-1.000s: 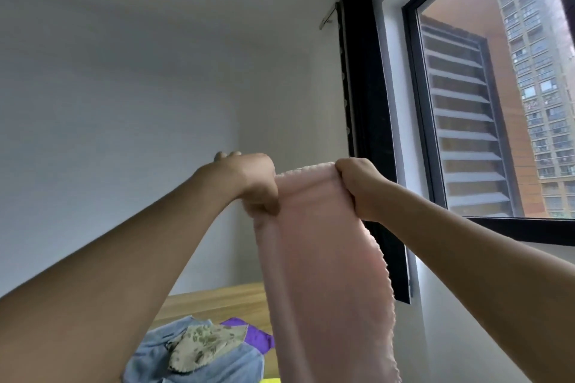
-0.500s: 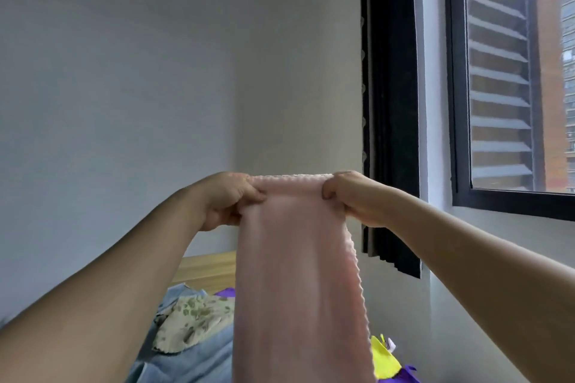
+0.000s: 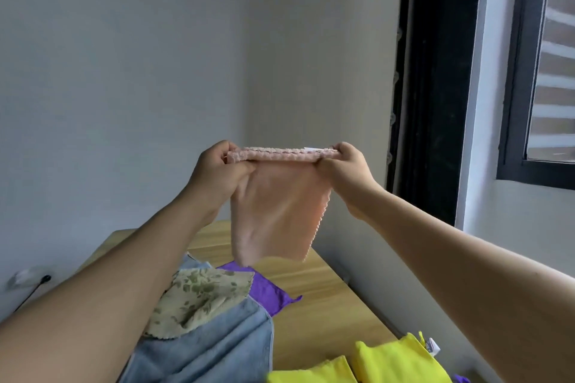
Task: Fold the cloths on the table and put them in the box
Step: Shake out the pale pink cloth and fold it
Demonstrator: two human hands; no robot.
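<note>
Two hands were visible, left hand (image 3: 219, 172) and right hand (image 3: 343, 169), and five cloths: pink cloth (image 3: 277, 211), floral cloth (image 3: 199, 298), blue cloth (image 3: 217, 348), purple cloth (image 3: 267, 291), yellow cloth (image 3: 379, 361).

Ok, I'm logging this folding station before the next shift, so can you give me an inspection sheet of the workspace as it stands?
Surface: wooden table, partly covered.
Job's things: pink cloth held up in the air; floral cloth, blue cloth, purple cloth, yellow cloths on the table; box not in view.
Clutter: nothing seen.
Hands: left hand and right hand pinch the pink cloth's top edge.
Cables: black cable at the wall.
Surroundings: grey wall, dark curtain, window.
</note>
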